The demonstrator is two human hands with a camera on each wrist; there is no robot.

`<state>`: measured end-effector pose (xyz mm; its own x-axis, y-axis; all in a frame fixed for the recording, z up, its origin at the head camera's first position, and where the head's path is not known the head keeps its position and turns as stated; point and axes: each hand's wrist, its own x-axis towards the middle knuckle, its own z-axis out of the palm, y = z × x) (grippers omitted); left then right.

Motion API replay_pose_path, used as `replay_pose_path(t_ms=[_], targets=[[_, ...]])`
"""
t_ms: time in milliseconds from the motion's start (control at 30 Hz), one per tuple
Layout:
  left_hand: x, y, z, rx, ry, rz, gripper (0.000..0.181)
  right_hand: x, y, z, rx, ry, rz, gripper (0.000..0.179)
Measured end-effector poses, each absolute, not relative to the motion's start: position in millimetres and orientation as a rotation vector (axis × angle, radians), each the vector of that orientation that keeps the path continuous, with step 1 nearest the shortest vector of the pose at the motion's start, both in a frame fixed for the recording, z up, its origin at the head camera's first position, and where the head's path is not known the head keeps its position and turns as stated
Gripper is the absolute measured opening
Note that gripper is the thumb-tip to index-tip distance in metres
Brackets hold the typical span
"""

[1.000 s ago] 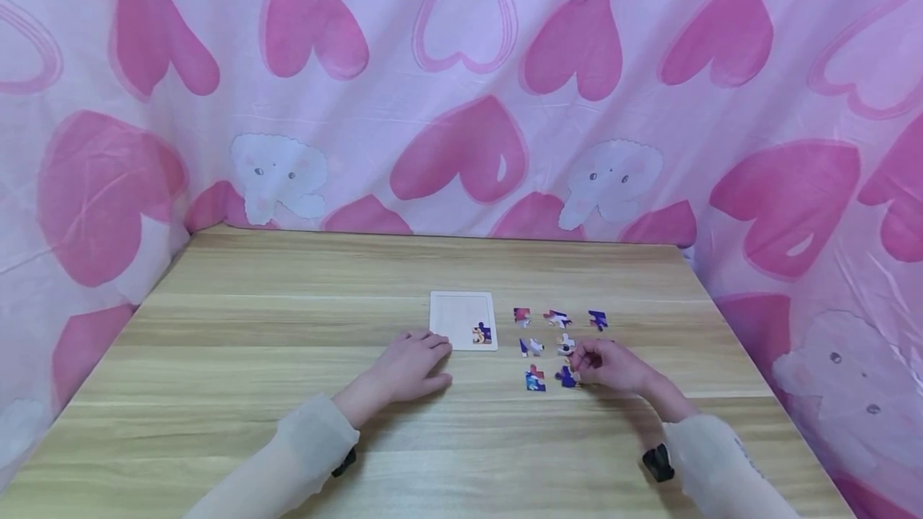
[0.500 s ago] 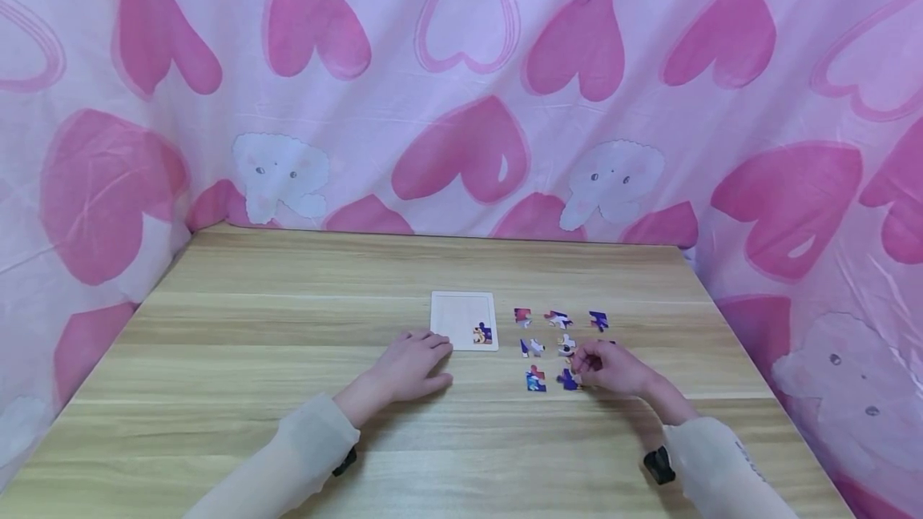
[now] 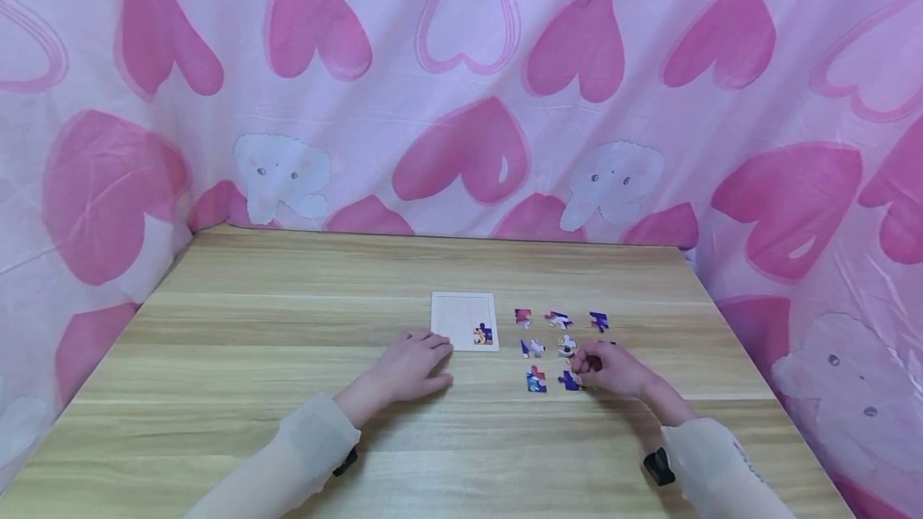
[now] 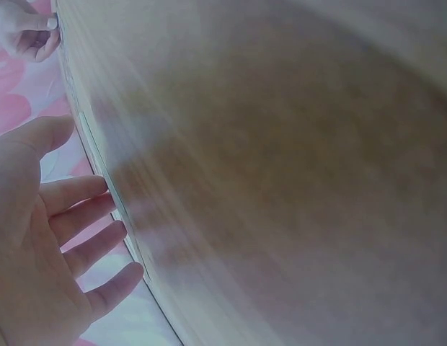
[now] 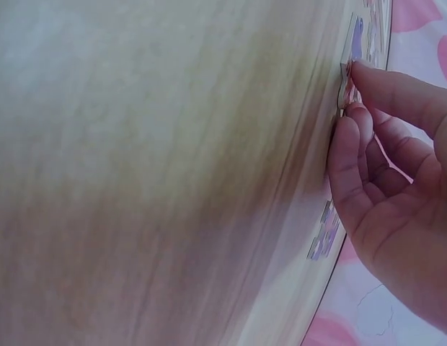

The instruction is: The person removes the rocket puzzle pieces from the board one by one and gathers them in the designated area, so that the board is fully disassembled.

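Note:
My left hand [image 3: 407, 367] lies flat on the table, its fingertips at the near left corner of the white puzzle tray [image 3: 450, 319]. One puzzle piece [image 3: 483, 334], purple and yellowish, sits in the tray's near right corner. In the left wrist view the fingers [image 4: 94, 249] are spread and hold nothing. My right hand [image 3: 611, 367] has curled fingers and pinches a purple puzzle piece [image 3: 570, 380] low at the table. From the right wrist, the thumb and fingers [image 5: 346, 144] meet at the edge of that piece [image 5: 344, 85].
Several loose pieces lie right of the tray: a red one [image 3: 523, 318], a white and purple one [image 3: 558, 319], a purple one [image 3: 598, 320], a blue and red one [image 3: 536, 380]. Another piece peeks out behind my right hand. A pink heart-print curtain [image 3: 461, 150] surrounds the wooden table [image 3: 303, 279].
The purple piece at my right fingers has shifted very slightly toward the right and nearer. My left hand and the tray stay put.

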<state>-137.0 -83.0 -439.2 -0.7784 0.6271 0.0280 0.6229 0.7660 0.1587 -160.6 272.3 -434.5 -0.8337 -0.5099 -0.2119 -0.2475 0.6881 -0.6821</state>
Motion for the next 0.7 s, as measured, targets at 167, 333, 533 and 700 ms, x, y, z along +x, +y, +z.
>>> replay_pose_path(t_ms=[167,333,533,700], targets=[[-137.1,-83.0,-439.2,1.036,2.927,0.253,0.052,-162.3,274.3,-432.1,-0.544,2.516,-0.982,0.015],[-137.0,-83.4,-439.1,1.035,2.929,0.255,0.052,-170.5,263.8,-423.6,-0.491,2.550,-1.064,0.013],[-136.9,-85.0,-439.7,1.040,2.937,0.257,0.051,-193.1,226.9,-419.4,-0.561,2.565,-1.068,0.016],[-136.5,-84.5,-439.0,1.046,2.941,0.252,0.051,-204.4,190.1,-421.4,-0.652,2.540,-1.047,0.017]])
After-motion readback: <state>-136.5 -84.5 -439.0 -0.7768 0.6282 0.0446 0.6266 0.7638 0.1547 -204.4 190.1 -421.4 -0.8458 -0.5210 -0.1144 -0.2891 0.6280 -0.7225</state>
